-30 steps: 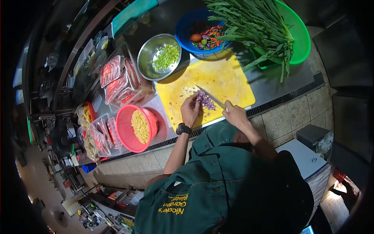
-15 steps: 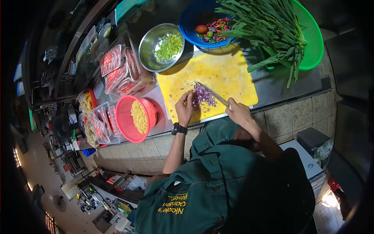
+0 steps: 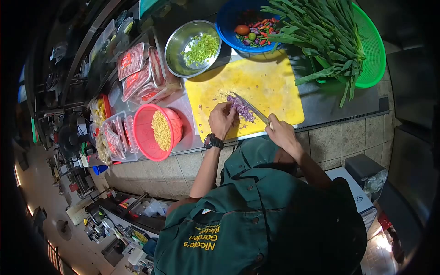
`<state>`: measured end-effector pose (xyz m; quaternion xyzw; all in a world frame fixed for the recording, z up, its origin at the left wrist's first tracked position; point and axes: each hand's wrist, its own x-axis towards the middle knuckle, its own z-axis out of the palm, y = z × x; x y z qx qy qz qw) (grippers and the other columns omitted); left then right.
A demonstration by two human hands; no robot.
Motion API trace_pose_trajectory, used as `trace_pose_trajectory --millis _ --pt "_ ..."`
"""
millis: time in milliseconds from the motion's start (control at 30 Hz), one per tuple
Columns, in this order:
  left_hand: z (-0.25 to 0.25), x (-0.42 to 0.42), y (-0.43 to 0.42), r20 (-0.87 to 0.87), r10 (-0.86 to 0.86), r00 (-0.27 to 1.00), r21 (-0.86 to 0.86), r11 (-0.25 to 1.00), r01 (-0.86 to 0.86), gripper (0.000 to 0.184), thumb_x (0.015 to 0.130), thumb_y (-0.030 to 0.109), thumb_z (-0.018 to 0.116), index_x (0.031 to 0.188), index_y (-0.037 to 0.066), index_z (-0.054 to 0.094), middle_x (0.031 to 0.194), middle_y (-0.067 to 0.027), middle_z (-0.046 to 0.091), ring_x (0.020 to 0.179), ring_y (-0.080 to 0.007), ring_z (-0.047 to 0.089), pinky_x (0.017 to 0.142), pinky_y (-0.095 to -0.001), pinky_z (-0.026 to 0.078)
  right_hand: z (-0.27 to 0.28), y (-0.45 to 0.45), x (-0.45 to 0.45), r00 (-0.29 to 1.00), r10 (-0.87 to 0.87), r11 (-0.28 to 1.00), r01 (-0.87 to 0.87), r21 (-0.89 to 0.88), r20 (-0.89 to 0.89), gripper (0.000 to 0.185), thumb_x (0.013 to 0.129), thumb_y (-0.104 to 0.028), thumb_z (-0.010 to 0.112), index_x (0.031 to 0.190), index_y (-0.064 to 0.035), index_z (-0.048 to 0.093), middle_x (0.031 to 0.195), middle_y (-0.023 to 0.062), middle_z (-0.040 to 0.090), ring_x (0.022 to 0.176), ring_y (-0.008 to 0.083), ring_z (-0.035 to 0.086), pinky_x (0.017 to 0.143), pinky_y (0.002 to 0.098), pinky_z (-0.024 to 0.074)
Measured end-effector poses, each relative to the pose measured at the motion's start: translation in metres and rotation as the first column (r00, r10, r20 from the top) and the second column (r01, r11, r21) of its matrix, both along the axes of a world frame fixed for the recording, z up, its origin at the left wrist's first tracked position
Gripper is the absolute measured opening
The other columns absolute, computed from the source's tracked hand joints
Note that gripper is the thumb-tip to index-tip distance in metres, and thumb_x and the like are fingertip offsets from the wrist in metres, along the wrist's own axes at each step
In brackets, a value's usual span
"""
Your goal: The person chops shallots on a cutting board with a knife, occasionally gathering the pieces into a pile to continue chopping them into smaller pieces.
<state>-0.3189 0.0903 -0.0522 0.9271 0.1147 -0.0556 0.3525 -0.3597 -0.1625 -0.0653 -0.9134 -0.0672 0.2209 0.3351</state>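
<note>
Finely chopped red onion [image 3: 245,112] lies in a pile near the front of the yellow cutting board [image 3: 270,82]. My right hand [image 3: 280,133] is closed around the handle of a kitchen knife [image 3: 255,110], whose blade lies along the far right side of the pile. At the pile's left edge is my left hand [image 3: 222,120], fingers bent and drawn together, with the tips against the onion. Whether anything is pinched between those fingertips is hidden.
Behind the board stand a steel bowl [image 3: 175,51] of chopped greens, a blue basin [image 3: 224,27] with chilies, and a green colander [image 3: 373,50] under leafy stalks. To the left are a pink basket [image 3: 176,130] of yellow bits and packs of sliced meat [image 3: 137,80].
My left hand has shifted slightly right, its fingertips now closer in on the onion. The knife stays beside the pile in my right hand. The view has turned a little.
</note>
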Motion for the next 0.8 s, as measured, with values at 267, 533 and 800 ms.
trace_pose_trajectory --millis 267,533,800 --pt "-0.009 -0.005 0.014 -0.001 0.074 0.997 -0.210 0.975 -0.073 0.025 0.092 0.017 0.075 0.111 0.001 0.076 0.089 -0.0148 0.077 0.076 -0.0202 0.074 0.072 -0.0314 0.057 0.000 0.007 -0.008 1.000 0.014 1.000 -0.014 -0.019 0.015 0.032 0.094 -0.029 0.059 0.118 -0.0086 0.051 0.077 0.0253 0.069 0.075 0.0482 0.069 0.071 0.0588 0.0520" --pt "-0.006 -0.001 0.013 0.144 -0.140 0.980 0.069 0.989 0.131 0.027 0.089 0.024 0.077 0.106 0.002 0.077 0.083 -0.0139 0.074 0.068 -0.0253 0.070 0.068 -0.0359 0.056 0.004 0.010 -0.013 0.998 -0.008 1.000 0.008 -0.012 0.063 0.029 0.095 -0.027 0.058 0.116 -0.0079 0.051 0.073 0.0246 0.068 0.072 0.0473 0.068 0.067 0.0578 0.0521" --pt "0.007 -0.007 0.015 -0.091 -0.022 0.996 -0.084 0.996 0.015 0.021 0.092 0.023 0.071 0.105 0.007 0.078 0.090 -0.0147 0.076 0.079 -0.0289 0.073 0.072 -0.0378 0.056 0.011 0.008 -0.014 0.999 -0.027 1.000 0.027 -0.003 0.045 0.029 0.096 -0.027 0.057 0.116 -0.0068 0.049 0.074 0.0248 0.068 0.072 0.0479 0.067 0.067 0.0583 0.0516"
